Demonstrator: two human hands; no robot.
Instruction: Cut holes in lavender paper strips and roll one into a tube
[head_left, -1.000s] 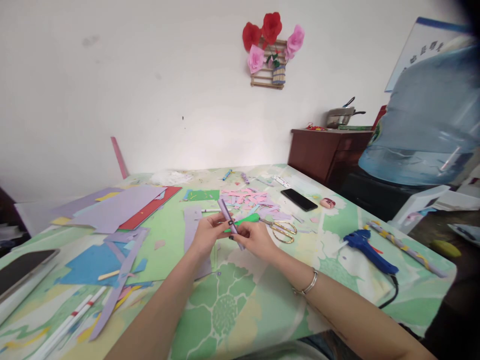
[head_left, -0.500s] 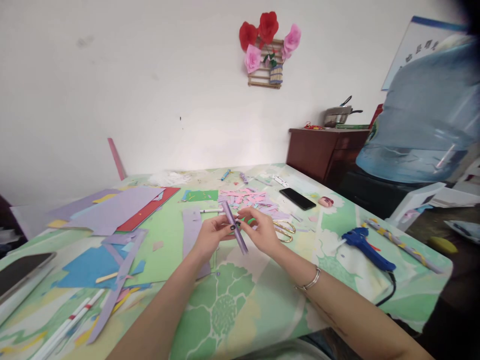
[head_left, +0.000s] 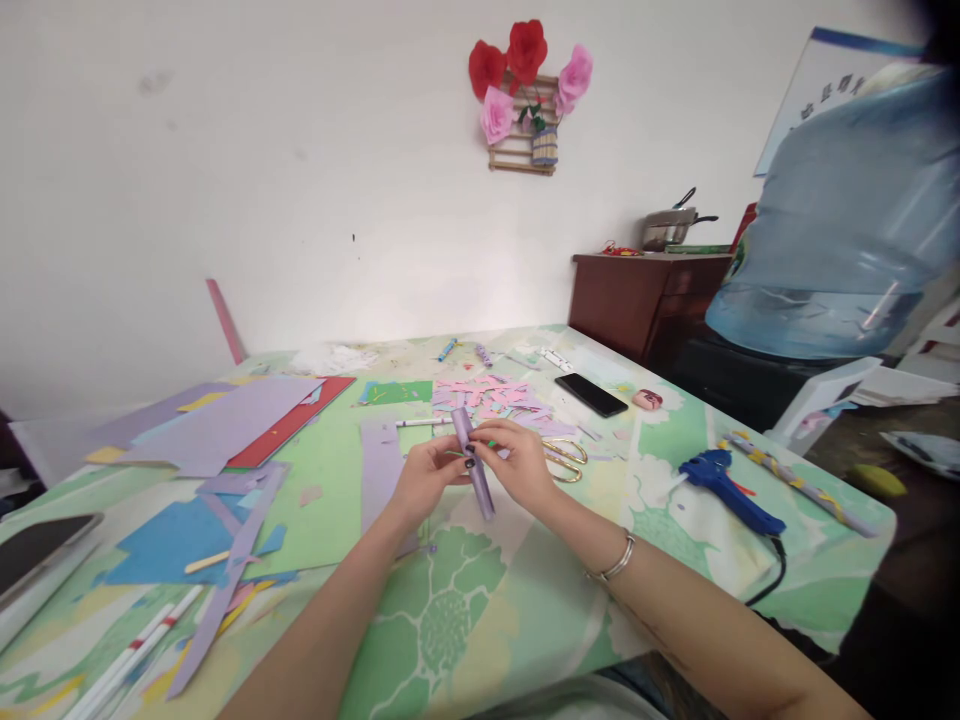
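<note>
A rolled purple paper tube [head_left: 480,480] is held at a tilt above the table, its top leaning left. My left hand [head_left: 426,482] pinches it from the left, thumb against its side. From the right, my right hand [head_left: 516,462] closes its fingertips on the same tube. Gold-handled scissors [head_left: 566,460] lie just beyond my right hand, their blades hidden. Behind the tube are pink paper scraps [head_left: 487,395] and a white stick [head_left: 420,423]. A purple paper strip [head_left: 377,465] lies on green paper [head_left: 319,510] left of my hands.
Purple sheets [head_left: 247,415] and a red sheet [head_left: 289,430] are stacked at the left. A black phone [head_left: 591,394] lies behind the scissors. At the right are a blue glue gun [head_left: 727,492], its cord, and a decorated stick [head_left: 802,484]. Beyond stands a water bottle [head_left: 832,230].
The view has shifted slightly. The tube stands a little more upright between my hands, and the fingers of my right hand have drawn closer around it.
</note>
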